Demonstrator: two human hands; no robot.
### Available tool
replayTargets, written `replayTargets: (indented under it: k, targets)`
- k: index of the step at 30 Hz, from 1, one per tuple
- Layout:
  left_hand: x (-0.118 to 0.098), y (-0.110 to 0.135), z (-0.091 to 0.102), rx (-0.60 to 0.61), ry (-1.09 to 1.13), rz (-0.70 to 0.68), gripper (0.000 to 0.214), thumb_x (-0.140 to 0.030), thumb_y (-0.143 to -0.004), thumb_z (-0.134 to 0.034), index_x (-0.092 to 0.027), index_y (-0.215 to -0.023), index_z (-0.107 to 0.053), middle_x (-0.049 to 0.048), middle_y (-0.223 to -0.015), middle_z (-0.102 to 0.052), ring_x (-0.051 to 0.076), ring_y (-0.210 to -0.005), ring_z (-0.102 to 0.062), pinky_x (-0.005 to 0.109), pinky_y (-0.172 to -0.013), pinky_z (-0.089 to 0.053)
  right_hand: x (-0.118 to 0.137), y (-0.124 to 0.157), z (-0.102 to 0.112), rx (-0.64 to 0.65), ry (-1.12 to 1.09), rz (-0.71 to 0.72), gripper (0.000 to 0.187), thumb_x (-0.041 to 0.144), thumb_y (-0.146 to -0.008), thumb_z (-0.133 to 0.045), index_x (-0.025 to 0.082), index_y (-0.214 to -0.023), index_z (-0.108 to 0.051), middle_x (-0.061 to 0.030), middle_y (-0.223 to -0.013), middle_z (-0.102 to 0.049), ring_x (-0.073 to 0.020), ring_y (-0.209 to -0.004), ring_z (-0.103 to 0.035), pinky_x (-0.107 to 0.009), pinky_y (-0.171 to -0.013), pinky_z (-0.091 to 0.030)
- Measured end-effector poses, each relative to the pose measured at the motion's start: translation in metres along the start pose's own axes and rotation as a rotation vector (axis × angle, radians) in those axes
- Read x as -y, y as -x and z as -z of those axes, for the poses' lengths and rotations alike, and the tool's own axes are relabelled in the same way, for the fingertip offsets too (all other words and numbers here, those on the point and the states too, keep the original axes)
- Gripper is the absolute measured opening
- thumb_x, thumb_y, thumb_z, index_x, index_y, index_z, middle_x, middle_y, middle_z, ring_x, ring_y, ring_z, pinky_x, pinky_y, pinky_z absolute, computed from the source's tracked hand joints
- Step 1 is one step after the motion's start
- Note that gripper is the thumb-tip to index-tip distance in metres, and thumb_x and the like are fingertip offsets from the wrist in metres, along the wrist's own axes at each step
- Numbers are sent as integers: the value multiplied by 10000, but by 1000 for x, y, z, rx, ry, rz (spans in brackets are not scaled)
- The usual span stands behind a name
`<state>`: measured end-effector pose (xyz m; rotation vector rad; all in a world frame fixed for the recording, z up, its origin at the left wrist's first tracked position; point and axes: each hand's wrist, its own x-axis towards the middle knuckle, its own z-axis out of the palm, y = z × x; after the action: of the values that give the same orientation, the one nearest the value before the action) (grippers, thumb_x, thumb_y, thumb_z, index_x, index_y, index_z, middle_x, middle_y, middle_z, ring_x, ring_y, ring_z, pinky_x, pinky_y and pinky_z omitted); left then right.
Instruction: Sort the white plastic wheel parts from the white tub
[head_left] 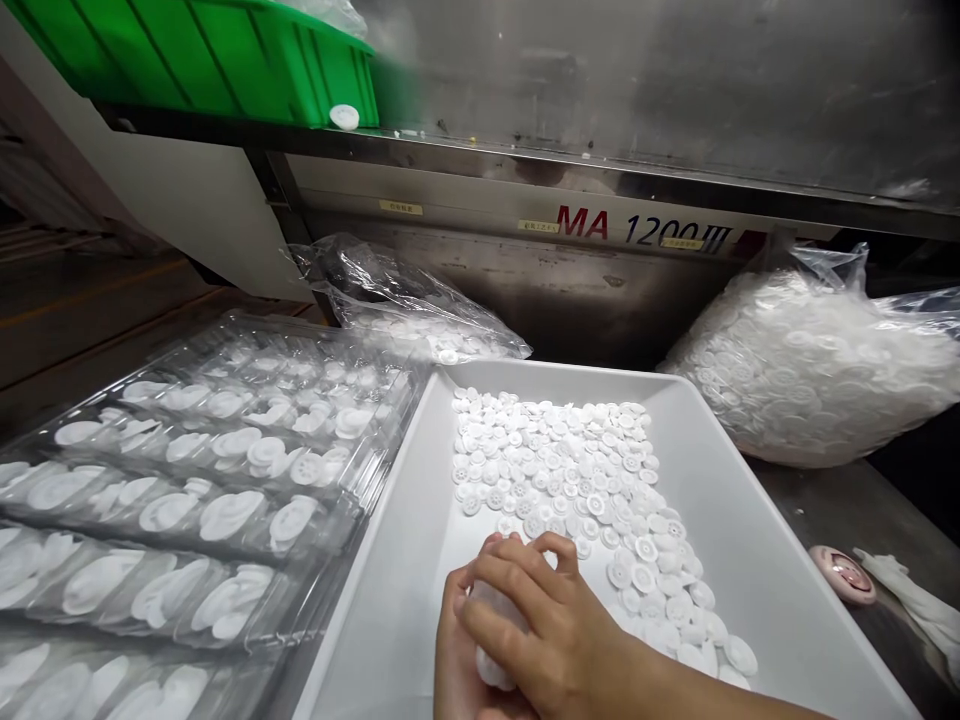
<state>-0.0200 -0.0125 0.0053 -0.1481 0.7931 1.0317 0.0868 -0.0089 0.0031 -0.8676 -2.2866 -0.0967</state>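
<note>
My two hands are cupped together over the near part of a white tray [697, 430]. Between them is a clump of white plastic discs [491, 665], partly covered by fingers. My left hand [452, 640] wraps it from the left and below, mostly hidden by the other hand. My right hand [551, 610] reaches in from the lower right, its fingers curled over the top of the clump. Many loose white ribbed discs [555, 470] lie in the tray, spread along its far side and down its right side.
Left of the tray stands a clear compartment tray [300, 590] filled with discs. Behind lies a clear bag [420, 300] of discs; a fuller bag [817, 370] sits right. A pink round object [844, 574] and white glove-like cloth [911, 600] lie right. A green bin [225, 60] rests on the ledge above.
</note>
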Motion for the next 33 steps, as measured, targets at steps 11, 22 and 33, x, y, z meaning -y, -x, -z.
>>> replayTargets:
  k: [11,22,33]
  targets:
    - [-68,2,-5,-238,380,-141,216,-93,-758,-472,-185,-854,-642,13,-826,-660,157,-808,-646,369,-727,-569,-36,64,-5,543,-135,33,550,433,-896,-400,227,-1395,-290,-94,-1433,-376,-242,-1307,-329,-446,-1032,-288]
    - [-49,-2,3,-194,297,-72,324,-117,-743,-506,-241,-1007,-647,21,-907,-718,229,-862,-664,429,-701,-565,-99,81,-26,516,81,-463,468,205,-931,-332,208,-1399,-307,-186,-1476,-251,-367,-1352,-212,-664,-995,-209]
    - [-21,1,-14,-240,210,29,319,-205,-798,-515,-234,-1104,-599,62,-1108,-666,205,-889,-660,394,-805,-503,0,-2,29,254,-234,-369,393,255,-752,-663,231,-1112,-505,-115,-1139,-445,-269,-1044,-461,-376,-764,-528]
